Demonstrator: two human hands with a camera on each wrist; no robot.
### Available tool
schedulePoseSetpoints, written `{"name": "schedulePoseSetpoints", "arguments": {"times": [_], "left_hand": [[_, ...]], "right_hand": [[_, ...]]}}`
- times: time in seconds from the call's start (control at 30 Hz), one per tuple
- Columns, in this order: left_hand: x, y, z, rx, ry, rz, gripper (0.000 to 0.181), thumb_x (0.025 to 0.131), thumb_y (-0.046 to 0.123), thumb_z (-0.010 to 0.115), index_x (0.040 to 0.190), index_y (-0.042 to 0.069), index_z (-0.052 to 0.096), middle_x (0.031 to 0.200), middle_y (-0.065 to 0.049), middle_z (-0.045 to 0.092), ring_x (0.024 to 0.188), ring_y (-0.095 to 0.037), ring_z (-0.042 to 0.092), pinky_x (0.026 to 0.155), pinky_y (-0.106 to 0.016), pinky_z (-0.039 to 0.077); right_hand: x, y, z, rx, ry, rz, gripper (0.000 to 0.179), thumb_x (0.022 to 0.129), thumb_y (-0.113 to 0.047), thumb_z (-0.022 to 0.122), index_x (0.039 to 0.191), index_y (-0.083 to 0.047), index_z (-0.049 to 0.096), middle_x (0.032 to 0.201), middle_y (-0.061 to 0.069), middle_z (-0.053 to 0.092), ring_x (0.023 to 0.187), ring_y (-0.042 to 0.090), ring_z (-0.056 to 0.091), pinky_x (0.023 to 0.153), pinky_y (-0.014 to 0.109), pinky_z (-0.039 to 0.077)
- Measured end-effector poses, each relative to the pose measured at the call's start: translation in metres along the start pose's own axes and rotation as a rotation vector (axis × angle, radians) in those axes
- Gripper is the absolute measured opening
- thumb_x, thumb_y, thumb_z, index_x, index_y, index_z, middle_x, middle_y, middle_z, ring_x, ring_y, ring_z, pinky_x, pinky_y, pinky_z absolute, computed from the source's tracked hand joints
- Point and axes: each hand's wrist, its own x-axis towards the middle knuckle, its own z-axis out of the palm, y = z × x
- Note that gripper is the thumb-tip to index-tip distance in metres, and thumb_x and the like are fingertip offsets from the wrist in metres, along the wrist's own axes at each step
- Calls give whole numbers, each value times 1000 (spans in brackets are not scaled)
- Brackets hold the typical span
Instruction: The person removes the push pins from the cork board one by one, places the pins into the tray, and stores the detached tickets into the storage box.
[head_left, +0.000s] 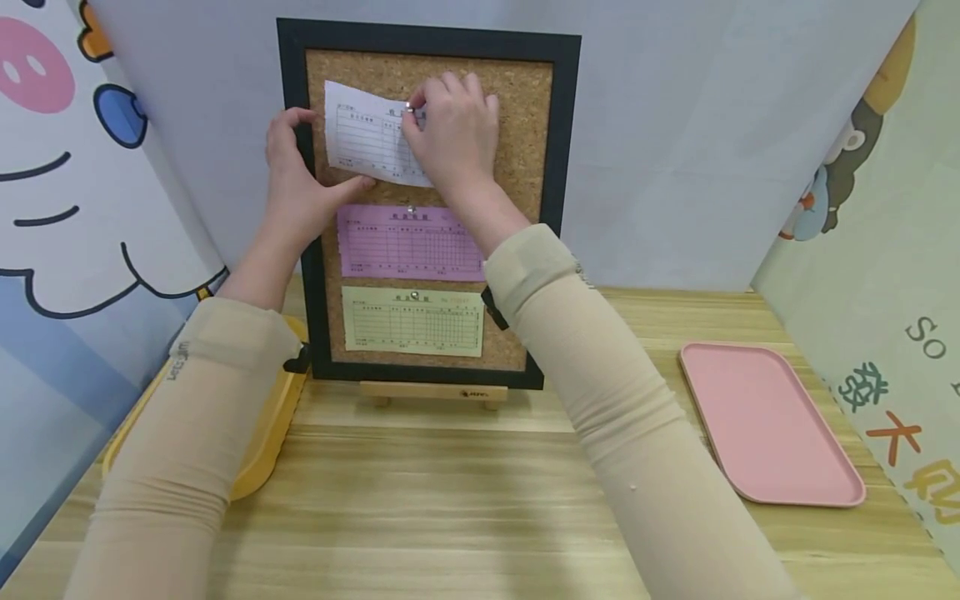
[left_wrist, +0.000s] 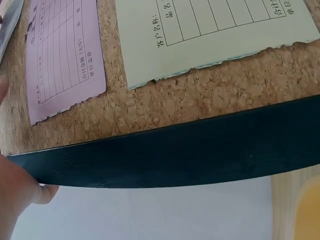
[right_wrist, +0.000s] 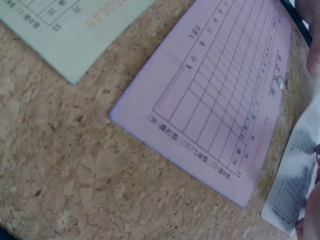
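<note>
A black-framed corkboard [head_left: 517, 167] stands upright, and my left hand [head_left: 296, 179] grips its left side. The fingers bend round the frame while the thumb reaches over the cork to the lower edge of a white receipt slip [head_left: 360, 133]. My right hand [head_left: 457, 133] is at the slip's top edge, pinching a small shiny pushpin [head_left: 408, 107] there. The slip bows away from the cork, its right part hidden behind the right hand. Below it are a pink slip [head_left: 405, 242] and a pale green slip [head_left: 412, 321], each with a pin at its top middle.
The board rests on a small wooden easel [head_left: 435, 392] on a wood-grain table [head_left: 420, 500]. A pink tray [head_left: 772, 425] lies at the right. At the left, a yellow tray [head_left: 262, 450] is partly covered by the left forearm. A pale cloth hangs behind.
</note>
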Motion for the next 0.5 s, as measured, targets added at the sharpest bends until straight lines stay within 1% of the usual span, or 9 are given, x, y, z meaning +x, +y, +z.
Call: {"name": "schedulePoseSetpoints", "arguments": {"times": [0.07,0.17,0.23,0.33,0.43,0.5], "left_hand": [[-1,-1,0,-8,-10,-21,83,73,38,80,135,12,31,149,-4,17,140,-8,7,113,-23,11],[-4,-3,-1,1,-42,-43,82,71,43,80,131,9,36,155,-6,4,144,-14,-2,115,-31,11],[-5,-3,-2,-17,-58,-70,78,74,46,77,131,10,38,157,-6,-5,144,-15,-6,115,-35,11],[-4,-3,-3,-50,-47,-69,69,79,48,70,129,8,41,157,-5,-3,145,-16,-2,115,-36,12],[-1,-3,-3,-80,-12,-66,58,84,47,64,122,7,46,156,-4,4,144,-15,3,115,-33,12],[1,-2,-3,-88,8,-78,52,86,46,62,118,8,48,156,-3,7,144,-15,6,114,-31,13]], "right_hand": [[0,-1,0,-8,3,2,21,93,-34,54,101,-19,67,107,-5,65,101,14,52,84,30,36],[0,-2,2,-17,13,0,21,93,-32,54,100,-18,67,105,-5,65,101,14,52,83,31,37],[0,-3,2,-18,18,-2,20,93,-31,53,99,-18,67,104,-5,65,101,14,53,83,31,37],[1,-3,3,-29,19,-10,19,93,-29,53,98,-17,66,102,-4,65,101,15,53,82,32,38],[1,-4,2,-46,13,-21,19,92,-28,52,97,-16,66,102,-3,65,101,15,54,82,32,39],[2,-5,2,-57,6,-30,19,92,-27,52,97,-15,65,101,-2,64,100,16,54,81,32,40]]}}
